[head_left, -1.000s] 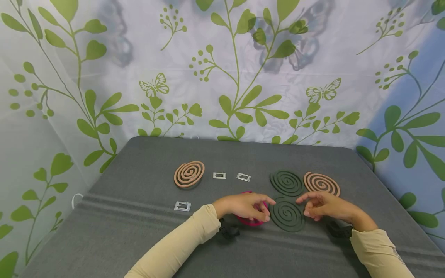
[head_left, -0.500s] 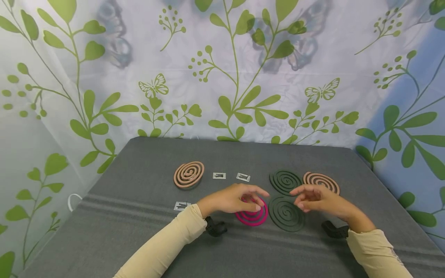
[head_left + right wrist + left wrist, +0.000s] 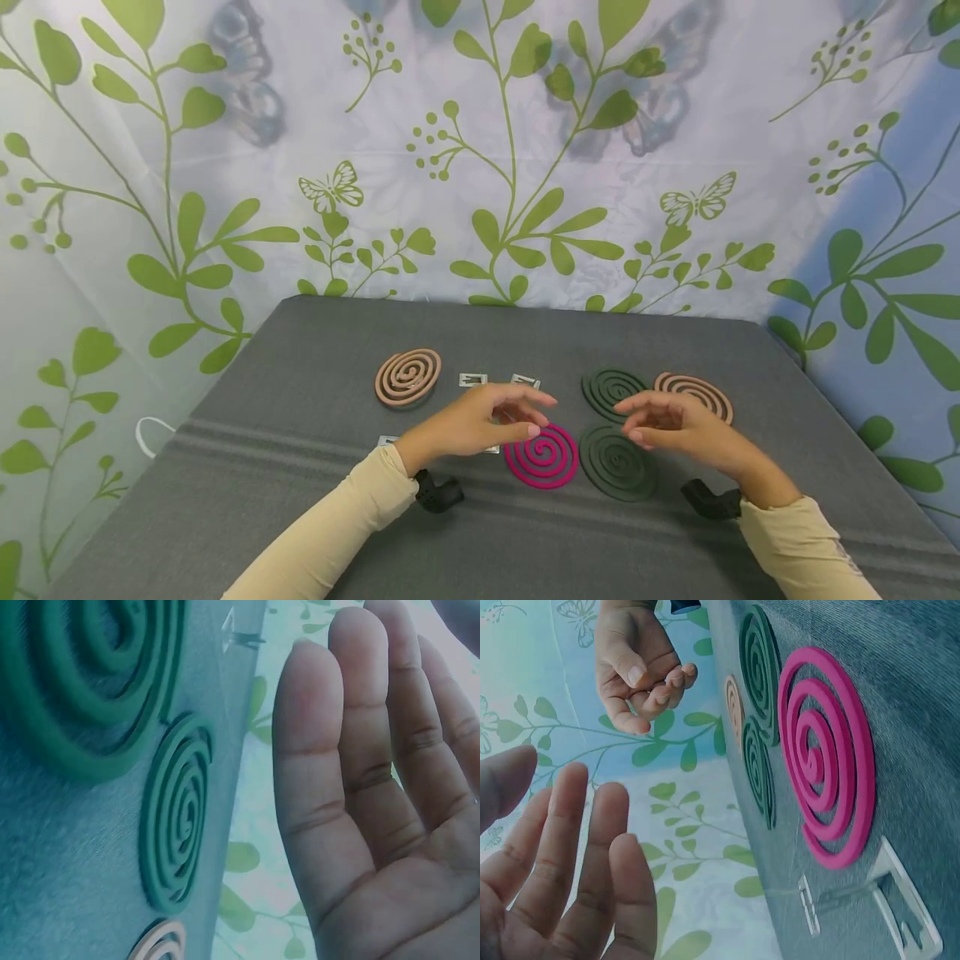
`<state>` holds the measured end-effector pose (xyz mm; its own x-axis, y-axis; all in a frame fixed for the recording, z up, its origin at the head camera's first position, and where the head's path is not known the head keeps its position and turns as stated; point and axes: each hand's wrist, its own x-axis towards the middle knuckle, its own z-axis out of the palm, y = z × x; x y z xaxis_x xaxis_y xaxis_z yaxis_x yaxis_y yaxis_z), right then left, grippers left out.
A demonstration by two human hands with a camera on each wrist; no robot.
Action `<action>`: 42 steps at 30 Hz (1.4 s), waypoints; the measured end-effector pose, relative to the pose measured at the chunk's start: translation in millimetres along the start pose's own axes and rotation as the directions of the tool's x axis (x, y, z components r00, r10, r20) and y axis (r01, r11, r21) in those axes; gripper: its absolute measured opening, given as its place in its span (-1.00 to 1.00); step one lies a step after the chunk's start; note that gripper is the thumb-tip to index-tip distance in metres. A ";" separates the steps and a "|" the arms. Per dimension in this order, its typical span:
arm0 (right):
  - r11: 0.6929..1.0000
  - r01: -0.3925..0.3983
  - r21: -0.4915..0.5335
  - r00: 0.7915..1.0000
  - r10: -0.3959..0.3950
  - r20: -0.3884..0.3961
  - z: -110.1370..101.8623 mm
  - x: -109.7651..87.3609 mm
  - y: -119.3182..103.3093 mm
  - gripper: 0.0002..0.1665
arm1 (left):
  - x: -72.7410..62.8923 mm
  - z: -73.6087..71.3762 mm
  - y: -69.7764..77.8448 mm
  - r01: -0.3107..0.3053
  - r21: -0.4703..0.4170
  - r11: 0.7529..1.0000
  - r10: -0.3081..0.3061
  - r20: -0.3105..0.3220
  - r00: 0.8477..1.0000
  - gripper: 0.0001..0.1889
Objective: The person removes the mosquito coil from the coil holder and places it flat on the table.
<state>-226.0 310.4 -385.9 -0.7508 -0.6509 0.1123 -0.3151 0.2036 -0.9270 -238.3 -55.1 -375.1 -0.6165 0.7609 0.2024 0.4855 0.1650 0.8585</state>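
My left hand (image 3: 480, 419) hovers holding nothing, just left of a pink mosquito coil (image 3: 542, 484) lying flat on the table. Its fingers are loosely bent, apart from each other in the left wrist view. The right hand (image 3: 678, 429), also holding nothing, hangs over the right side of the nearer green mosquito coil (image 3: 592, 467). Relaxed fingers of that hand (image 3: 375, 765) show beside the green coils in the right wrist view. Behind lies a second green coil (image 3: 600, 392). A thin metal coil stand (image 3: 907, 915) sits by the pink coil, mostly covered by the left hand in the head view.
A tan coil (image 3: 386, 392) lies at the left back, another tan coil (image 3: 716, 396) at the right. Two metal stands (image 3: 472, 380) are in the back middle; one more stand (image 3: 387, 440) peeks out by the left wrist. A patterned curtain (image 3: 480, 150) hangs behind the grey table (image 3: 225, 492).
The left hand has moved left and slightly away, uncovering the pink coil. My right hand has risen and shifted a little left. The coils stay where they were.
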 end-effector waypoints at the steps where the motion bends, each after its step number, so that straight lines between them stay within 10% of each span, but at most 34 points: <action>1: 1.000 0.003 -0.009 1.000 -0.003 -0.004 1.3 0.9 -1.5 -0.45 | -1.6 -1.3 0.0 -0.005 0.000 1.000 0.005 -0.011 1.000 -0.61; 10: 0.992 0.092 -0.087 0.995 -0.095 -0.031 13.4 17.3 -10.2 -0.55 | -17.4 -18.3 5.2 -0.064 0.035 0.997 0.067 -0.109 0.992 -0.60; 42: 0.967 0.090 -0.238 0.987 -0.119 -0.108 50.6 73.9 -9.5 -0.53 | -50.3 -77.6 3.9 0.074 0.000 0.997 -0.071 -0.260 0.963 -0.53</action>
<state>-249.2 223.4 -387.0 -0.7662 -0.5878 0.2596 -0.5109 0.3123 -0.8009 -253.5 -141.4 -345.4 -0.7892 0.5582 0.2560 0.4386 0.2206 0.8712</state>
